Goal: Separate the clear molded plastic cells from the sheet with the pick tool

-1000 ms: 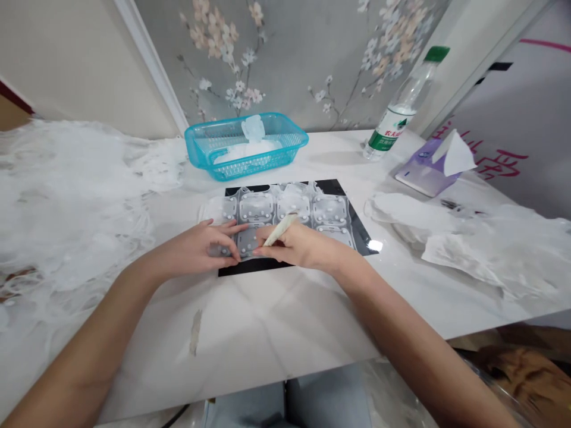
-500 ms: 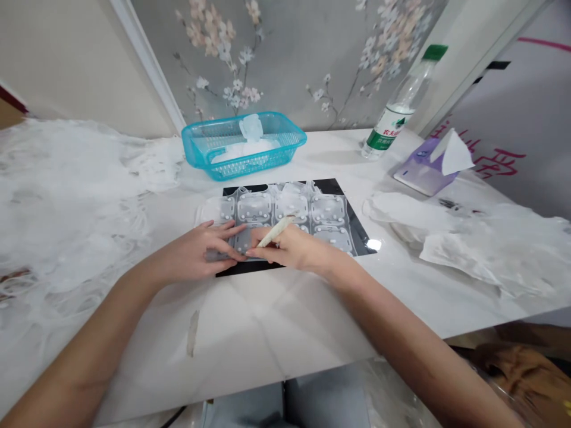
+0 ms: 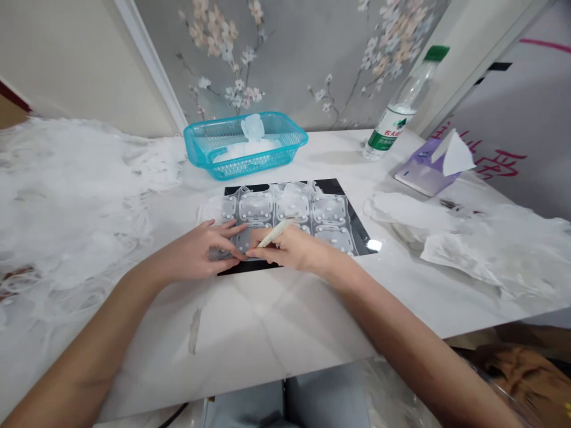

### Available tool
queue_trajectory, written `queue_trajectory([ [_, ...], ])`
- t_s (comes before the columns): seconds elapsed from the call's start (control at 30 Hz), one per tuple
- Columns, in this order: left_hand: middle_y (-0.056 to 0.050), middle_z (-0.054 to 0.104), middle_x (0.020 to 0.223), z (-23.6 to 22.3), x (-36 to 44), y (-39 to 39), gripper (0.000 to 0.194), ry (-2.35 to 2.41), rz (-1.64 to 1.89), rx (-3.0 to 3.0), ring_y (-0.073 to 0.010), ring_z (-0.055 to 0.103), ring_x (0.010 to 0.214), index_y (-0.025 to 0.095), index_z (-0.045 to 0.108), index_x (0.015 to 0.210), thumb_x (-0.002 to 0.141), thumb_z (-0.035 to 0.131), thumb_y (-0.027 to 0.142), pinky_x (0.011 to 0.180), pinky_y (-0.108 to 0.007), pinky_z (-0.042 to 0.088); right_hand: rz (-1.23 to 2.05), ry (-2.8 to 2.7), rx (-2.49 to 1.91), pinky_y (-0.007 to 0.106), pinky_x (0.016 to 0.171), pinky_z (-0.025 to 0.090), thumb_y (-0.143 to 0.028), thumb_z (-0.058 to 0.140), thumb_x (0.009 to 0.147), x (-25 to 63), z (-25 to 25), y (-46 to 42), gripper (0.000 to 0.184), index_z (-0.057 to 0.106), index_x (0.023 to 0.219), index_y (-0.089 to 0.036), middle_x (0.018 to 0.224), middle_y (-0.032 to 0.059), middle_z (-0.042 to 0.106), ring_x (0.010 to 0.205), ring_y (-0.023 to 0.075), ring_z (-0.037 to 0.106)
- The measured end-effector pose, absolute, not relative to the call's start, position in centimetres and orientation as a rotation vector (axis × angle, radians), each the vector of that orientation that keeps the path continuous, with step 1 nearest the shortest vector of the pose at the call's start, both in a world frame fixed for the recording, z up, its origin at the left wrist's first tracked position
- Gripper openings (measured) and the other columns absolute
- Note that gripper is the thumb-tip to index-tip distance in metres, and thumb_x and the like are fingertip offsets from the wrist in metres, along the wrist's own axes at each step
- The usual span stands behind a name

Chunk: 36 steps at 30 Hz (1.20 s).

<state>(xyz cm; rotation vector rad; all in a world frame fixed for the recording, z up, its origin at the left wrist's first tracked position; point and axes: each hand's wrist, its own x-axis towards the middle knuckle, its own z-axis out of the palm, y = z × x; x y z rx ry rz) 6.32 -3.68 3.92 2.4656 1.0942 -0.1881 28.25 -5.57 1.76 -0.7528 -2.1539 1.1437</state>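
A translucent sheet of moulded rectangular pieces [image 3: 330, 209] lies on a black board [image 3: 360, 235] on the white table. My left hand [image 3: 212, 248] rests with fingers spread on the sheet's left front part. In my right hand [image 3: 289, 248] is a slim, pale pen-like tool [image 3: 275, 232], gripped like a pencil with its back end pointing up and to the right. Its tip is hidden by my fingers, close to my left fingertips at the sheet's front edge. I cannot make out what kind of tool it is.
Behind the board stands a blue plastic basket [image 3: 200, 145] holding translucent white pieces. A large heap of white translucent material [image 3: 66, 202] covers the table's left side. To the right are a water bottle [image 3: 388, 128], a purple tissue pack [image 3: 423, 166] and more white sheets [image 3: 486, 244].
The whole view has shifted very slightly. Both hands keep the same places on the sheet, and the tool stays in my right hand.
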Motion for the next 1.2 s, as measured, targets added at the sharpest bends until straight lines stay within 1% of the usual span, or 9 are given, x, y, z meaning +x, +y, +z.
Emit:
queue_trajectory([
  [0.17, 0.004, 0.034, 0.146, 4.2, 6.7, -3.8, 0.032, 1.119, -0.199, 2.425, -0.0293, 0.026, 0.136, 0.036, 0.070, 0.096, 0.083, 0.045, 0.050, 0.109, -0.054, 0.012, 1.250, -2.161, -0.890, 0.019, 0.048, 0.029, -0.020, 0.053, 0.083, 29.7, 3.2, -5.4, 0.022, 0.043, 0.064, -0.018, 0.052, -0.0073, 0.041, 0.047, 0.0063, 0.037],
  [0.27, 0.003, 0.034, 0.146, 4.4, 6.7, -3.9, 0.031, 1.124, -0.181, 2.413, -0.0289, 0.026, 0.136, 0.035, 0.070, 0.095, 0.083, 0.046, 0.050, 0.109, -0.054, 0.012, 1.286, -2.159, -0.933, 0.018, 0.045, 0.029, -0.022, 0.053, 0.083, 30.4, 3.4, -5.3, 0.026, 0.039, 0.062, -0.018, 0.050, -0.0073, 0.041, 0.044, 0.0054, 0.036],
  [0.37, 0.001, 0.033, 0.146, 4.4, 6.4, -4.0, 0.031, 1.078, -0.137, 2.399, -0.0263, 0.025, 0.137, 0.032, 0.070, 0.097, 0.084, 0.046, 0.048, 0.110, -0.048, 0.018, 1.287, -2.158, -0.925, 0.018, 0.045, 0.029, -0.026, 0.053, 0.083, 30.3, 3.1, -5.3, 0.024, 0.041, 0.064, -0.018, 0.051, -0.0068, 0.043, 0.045, 0.0058, 0.038],
  [0.47, 0.001, 0.032, 0.147, 4.2, 6.2, -4.0, 0.031, 1.032, -0.104, 2.387, -0.0238, 0.022, 0.138, 0.032, 0.067, 0.104, 0.085, 0.046, 0.044, 0.109, -0.043, 0.024, 1.312, -2.131, -0.917, 0.019, 0.046, 0.032, -0.027, 0.053, 0.084, 29.6, 2.6, -5.5, 0.020, 0.046, 0.069, -0.018, 0.053, -0.0061, 0.043, 0.047, 0.0068, 0.041],
  [0.63, 0.002, 0.031, 0.147, 4.0, 6.3, -4.0, 0.030, 1.050, -0.177, 2.463, -0.0237, 0.021, 0.138, 0.035, 0.066, 0.106, 0.085, 0.046, 0.044, 0.111, -0.049, 0.016, 1.201, -2.177, -0.843, 0.020, 0.053, 0.032, -0.023, 0.052, 0.085, 28.9, 2.5, -5.6, 0.019, 0.047, 0.067, -0.017, 0.055, -0.0062, 0.040, 0.052, 0.0067, 0.038],
  [0.7, 0.001, 0.029, 0.148, 4.0, 6.5, -4.1, 0.030, 1.071, -0.211, 2.474, -0.0237, 0.021, 0.138, 0.037, 0.066, 0.105, 0.086, 0.044, 0.044, 0.110, -0.052, 0.015, 1.203, -2.192, -0.870, 0.020, 0.052, 0.031, -0.022, 0.053, 0.084, 29.2, 2.9, -5.5, 0.020, 0.045, 0.067, -0.017, 0.055, -0.0062, 0.041, 0.052, 0.0067, 0.038],
  [0.8, 0.000, 0.027, 0.148, 4.2, 6.6, -4.2, 0.030, 1.089, -0.212, 2.479, -0.0245, 0.023, 0.137, 0.037, 0.067, 0.104, 0.086, 0.044, 0.043, 0.109, -0.051, 0.017, 1.256, -2.190, -0.942, 0.019, 0.049, 0.031, -0.022, 0.054, 0.083, 30.1, 3.4, -5.4, 0.021, 0.043, 0.065, -0.018, 0.053, -0.0062, 0.043, 0.049, 0.0063, 0.039],
  [1.03, 0.002, 0.031, 0.147, 4.0, 6.5, -4.2, 0.029, 1.090, -0.151, 2.473, -0.0264, 0.026, 0.136, 0.035, 0.069, 0.100, 0.085, 0.046, 0.042, 0.109, -0.051, 0.018, 1.394, -2.058, -0.944, 0.019, 0.044, 0.035, -0.028, 0.054, 0.083, 29.6, 2.4, -5.4, 0.018, 0.046, 0.070, -0.018, 0.055, -0.0051, 0.046, 0.047, 0.0077, 0.045],
  [1.2, 0.002, 0.045, 0.139, 3.9, 6.5, -4.1, 0.027, 1.085, -0.139, 2.462, -0.0250, 0.026, 0.136, 0.036, 0.069, 0.097, 0.083, 0.048, 0.043, 0.109, -0.051, 0.020, 1.359, -2.037, -0.862, 0.018, 0.045, 0.035, -0.028, 0.053, 0.083, 28.5, 1.8, -5.6, 0.017, 0.047, 0.070, -0.018, 0.056, -0.0057, 0.045, 0.048, 0.0071, 0.046],
])
